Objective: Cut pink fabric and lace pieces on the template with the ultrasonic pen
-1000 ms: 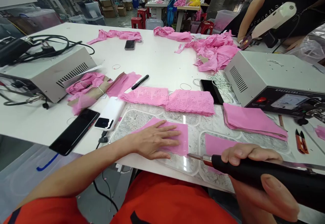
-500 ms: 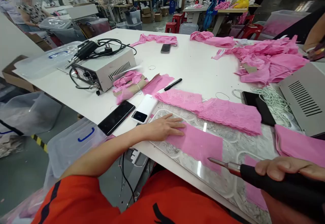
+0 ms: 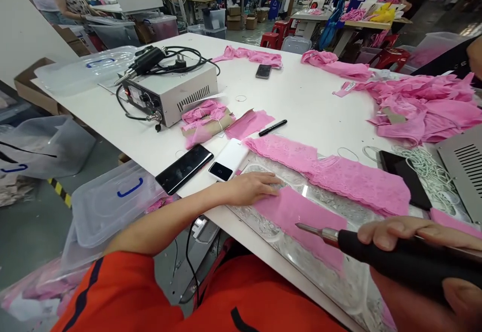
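Note:
My left hand (image 3: 253, 188) lies flat, fingers stretched out, at the left end of a pink fabric piece (image 3: 301, 216). The fabric rests on a clear plastic template (image 3: 361, 287) with rounded outlines. In my right hand (image 3: 410, 236) is a black-handled tool with a pointed metal tip (image 3: 361, 246); my fingers wrap round its thick handle. Its tip points left and appears above the fabric's middle; whether it touches cannot be told. Behind the fabric lies a lace-edged pink strip (image 3: 357, 184), part of it over the template.
A white power bank (image 3: 235, 153) and a black phone (image 3: 184, 169) lie left of the template. Further back are a pen (image 3: 273, 127), a grey control box (image 3: 176, 93) and a smaller phone (image 3: 263, 71). A pink garment heap (image 3: 425, 106) and white cord (image 3: 429, 171) lie right.
The tool in my right hand has moved left, its tip going from the fabric's right end towards its middle. My left hand stays on the fabric. The view has shifted slightly.

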`<state>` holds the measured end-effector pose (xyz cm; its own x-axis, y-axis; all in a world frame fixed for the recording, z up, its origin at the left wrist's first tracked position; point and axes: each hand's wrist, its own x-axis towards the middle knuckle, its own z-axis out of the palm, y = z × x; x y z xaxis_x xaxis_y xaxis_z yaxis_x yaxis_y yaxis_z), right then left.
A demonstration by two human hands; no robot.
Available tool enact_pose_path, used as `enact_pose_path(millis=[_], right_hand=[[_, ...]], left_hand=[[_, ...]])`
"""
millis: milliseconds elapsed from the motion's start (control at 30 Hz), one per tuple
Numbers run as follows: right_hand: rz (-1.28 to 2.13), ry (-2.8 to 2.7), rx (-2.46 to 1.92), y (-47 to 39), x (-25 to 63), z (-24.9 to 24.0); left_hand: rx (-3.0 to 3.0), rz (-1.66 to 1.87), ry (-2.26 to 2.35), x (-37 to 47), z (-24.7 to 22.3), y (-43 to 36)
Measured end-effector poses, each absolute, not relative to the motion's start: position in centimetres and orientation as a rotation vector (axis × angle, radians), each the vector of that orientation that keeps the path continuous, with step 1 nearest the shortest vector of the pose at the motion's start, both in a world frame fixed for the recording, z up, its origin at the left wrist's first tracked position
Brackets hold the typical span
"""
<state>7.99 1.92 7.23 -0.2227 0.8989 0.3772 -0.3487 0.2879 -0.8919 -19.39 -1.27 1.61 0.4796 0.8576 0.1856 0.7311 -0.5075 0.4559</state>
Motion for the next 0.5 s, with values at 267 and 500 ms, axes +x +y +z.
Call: enact_pose_path(millis=[267, 500], right_hand=[[1.419, -1.465, -0.359, 2.1, 4.2, 7.6], [1.452, -1.515, -0.268, 2.0, 2.3, 7.2]], left_hand=[[2.325, 0.659, 1.412, -19.2, 0.9, -0.1], [2.232, 0.685, 1.465, -18.9, 1.5, -0.1]])
